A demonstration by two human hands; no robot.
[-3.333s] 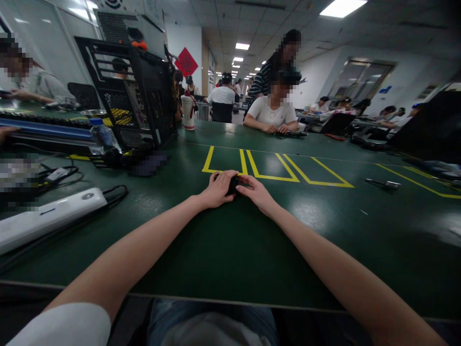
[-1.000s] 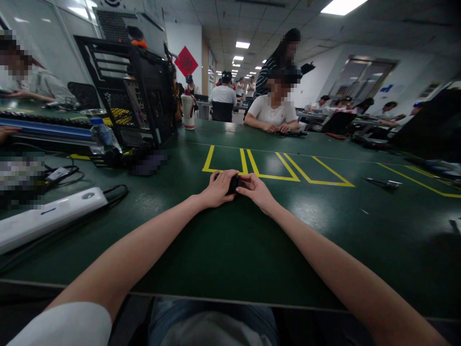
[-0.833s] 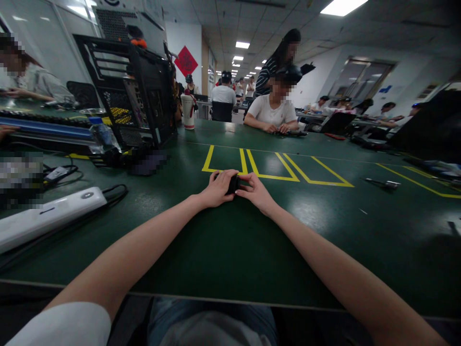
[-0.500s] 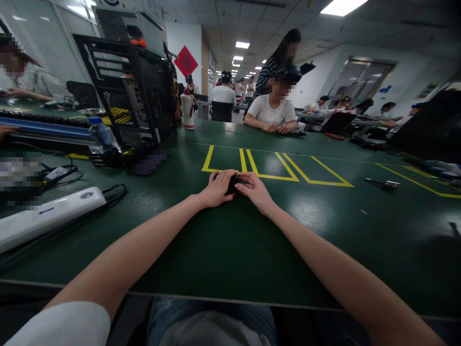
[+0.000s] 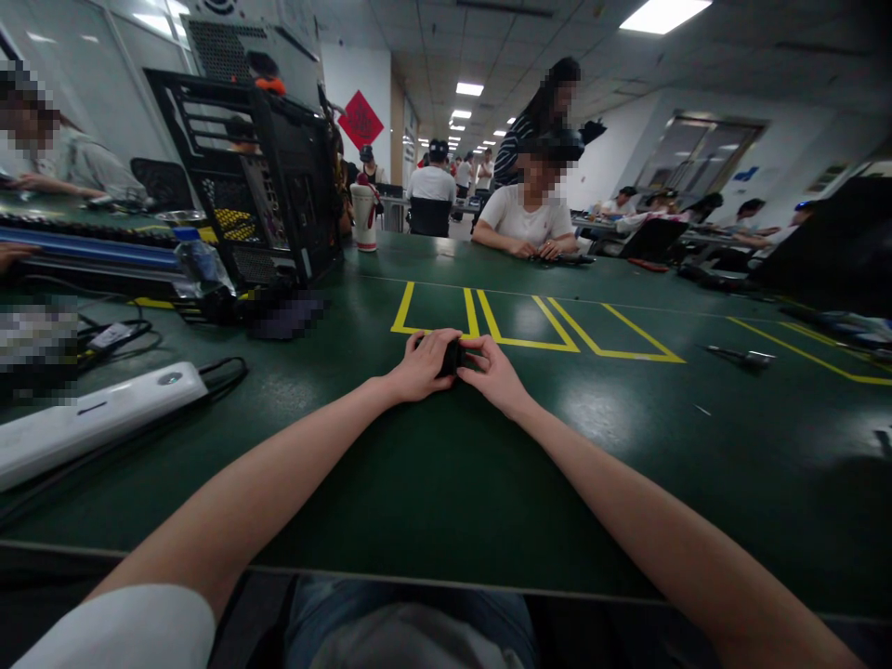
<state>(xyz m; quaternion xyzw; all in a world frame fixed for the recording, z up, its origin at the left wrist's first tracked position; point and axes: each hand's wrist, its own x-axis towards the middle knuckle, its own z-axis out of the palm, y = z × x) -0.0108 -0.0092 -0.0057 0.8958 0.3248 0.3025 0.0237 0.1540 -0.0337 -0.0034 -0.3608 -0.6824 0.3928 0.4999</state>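
A small black object (image 5: 452, 358) of boxy shape is held low over the green tabletop (image 5: 446, 474), and its kind cannot be made out. My left hand (image 5: 422, 365) is closed around it from the left, fingers over its top and thumb at the near side. From the right, my right hand (image 5: 493, 373) pinches its side with thumb and fingertips. Much of the object is hidden behind the fingers. Just beyond both hands run yellow tape outlines (image 5: 536, 345) on the table.
To the left stand a white power strip (image 5: 104, 413), a black open computer case (image 5: 293, 186) and a white cup (image 5: 364, 218). A metal tool (image 5: 742, 357) lies on the right. Across the table sits a person in a white shirt (image 5: 526, 218), with another person standing behind.
Both hands stay in nearly the same place around the black object. My right fingers have shifted slightly, and a bit more of the object's near side shows.
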